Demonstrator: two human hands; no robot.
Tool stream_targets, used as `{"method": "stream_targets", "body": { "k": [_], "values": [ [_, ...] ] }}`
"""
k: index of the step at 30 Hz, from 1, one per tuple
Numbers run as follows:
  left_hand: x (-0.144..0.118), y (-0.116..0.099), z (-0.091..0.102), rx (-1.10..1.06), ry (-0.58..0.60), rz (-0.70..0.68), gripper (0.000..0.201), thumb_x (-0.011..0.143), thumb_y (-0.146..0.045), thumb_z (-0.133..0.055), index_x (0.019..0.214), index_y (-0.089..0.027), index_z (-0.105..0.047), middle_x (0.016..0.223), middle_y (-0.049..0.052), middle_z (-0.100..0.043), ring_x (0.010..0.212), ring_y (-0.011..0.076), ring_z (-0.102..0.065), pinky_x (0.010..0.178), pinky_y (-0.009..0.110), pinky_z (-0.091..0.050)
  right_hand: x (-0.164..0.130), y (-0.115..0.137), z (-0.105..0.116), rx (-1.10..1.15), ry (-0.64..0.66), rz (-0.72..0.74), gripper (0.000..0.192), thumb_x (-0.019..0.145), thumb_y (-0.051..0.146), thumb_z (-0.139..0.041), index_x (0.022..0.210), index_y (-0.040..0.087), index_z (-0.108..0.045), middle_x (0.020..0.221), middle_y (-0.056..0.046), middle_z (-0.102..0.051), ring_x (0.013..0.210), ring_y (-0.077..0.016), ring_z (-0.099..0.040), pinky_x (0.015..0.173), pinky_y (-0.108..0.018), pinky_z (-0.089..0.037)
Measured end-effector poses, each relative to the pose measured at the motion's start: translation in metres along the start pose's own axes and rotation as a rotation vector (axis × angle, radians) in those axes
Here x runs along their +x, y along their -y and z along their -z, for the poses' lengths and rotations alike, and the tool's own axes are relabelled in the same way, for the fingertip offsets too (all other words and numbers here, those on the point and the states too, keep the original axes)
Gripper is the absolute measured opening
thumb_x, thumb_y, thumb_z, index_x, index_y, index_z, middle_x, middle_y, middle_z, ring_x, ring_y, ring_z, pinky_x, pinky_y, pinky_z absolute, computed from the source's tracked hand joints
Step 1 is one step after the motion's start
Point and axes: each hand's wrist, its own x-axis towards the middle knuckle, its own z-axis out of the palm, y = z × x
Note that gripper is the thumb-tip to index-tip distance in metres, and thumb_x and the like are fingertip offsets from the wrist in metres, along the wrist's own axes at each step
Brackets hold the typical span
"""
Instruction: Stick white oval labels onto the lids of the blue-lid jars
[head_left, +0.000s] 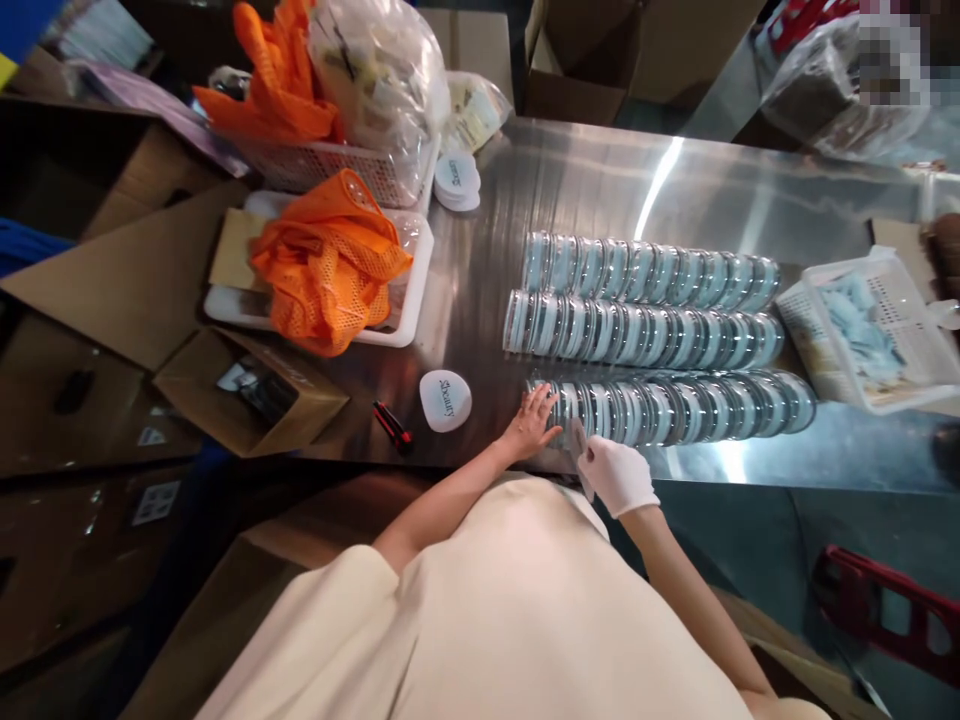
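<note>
Left hand (531,422) on three disc rows (667,408)

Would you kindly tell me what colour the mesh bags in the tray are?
Orange mesh bags, clearest in the head view.

Orange mesh bags (330,262) fill a white tray (409,310); a red-and-black cutter (392,424) lies beside a white oval lid (445,400).

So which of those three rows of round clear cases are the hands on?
The nearest row, closest to the person: the bare left hand rests on its left end, unlike the two rows behind.
</note>
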Motion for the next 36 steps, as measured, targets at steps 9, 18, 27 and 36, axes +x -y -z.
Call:
{"method": "stream_targets", "body": {
  "k": [9,18,27,36],
  "values": [
    [-0.002,0.004,0.002,-0.010,0.005,-0.040,0.071,0.099,-0.050,-0.049,0.157,-0.016,-0.027,0.165,0.022,-0.025,0.157,0.0331,-0.014,0.125,0.060,-0.021,0.061,-0.006,-0.092,0.152,-0.262,0.022,0.029,0.097,0.024,-0.047,0.091,0.016,-0.073,0.080,-0.008,-0.072,0.065,-0.0127,-0.060,0.058,-0.025,-0.026],
    [-0.001,0.012,-0.003,0.039,0.010,-0.048,0.075,0.097,-0.053,-0.055,0.157,-0.017,-0.027,0.165,0.022,-0.026,0.157,0.0329,-0.016,0.125,0.059,-0.023,0.079,0.005,-0.154,0.638,-0.516,-0.141,0.042,0.097,0.031,-0.039,0.115,0.018,-0.075,0.101,-0.010,-0.078,0.084,-0.0179,-0.070,0.076,-0.023,-0.050],
    [-0.002,0.015,-0.004,0.083,0.033,-0.050,0.078,0.097,-0.057,-0.052,0.158,-0.018,-0.024,0.165,0.023,-0.026,0.156,0.0335,-0.018,0.124,0.060,-0.024,0.080,0.011,-0.127,0.668,-0.245,-0.186,0.040,0.098,0.028,-0.041,0.116,0.015,-0.073,0.105,-0.012,-0.076,0.091,-0.0183,-0.070,0.084,-0.024,-0.049],
    [-0.003,0.022,-0.002,0.140,0.022,-0.036,0.074,0.100,-0.058,-0.044,0.158,-0.017,-0.024,0.165,0.022,-0.026,0.156,0.0325,-0.019,0.125,0.057,-0.024,0.079,0.004,-0.118,0.862,-0.141,-0.132,0.033,0.090,0.025,-0.048,0.100,0.014,-0.077,0.093,-0.008,-0.075,0.086,-0.0173,-0.067,0.076,-0.022,-0.050]
  ]
}}
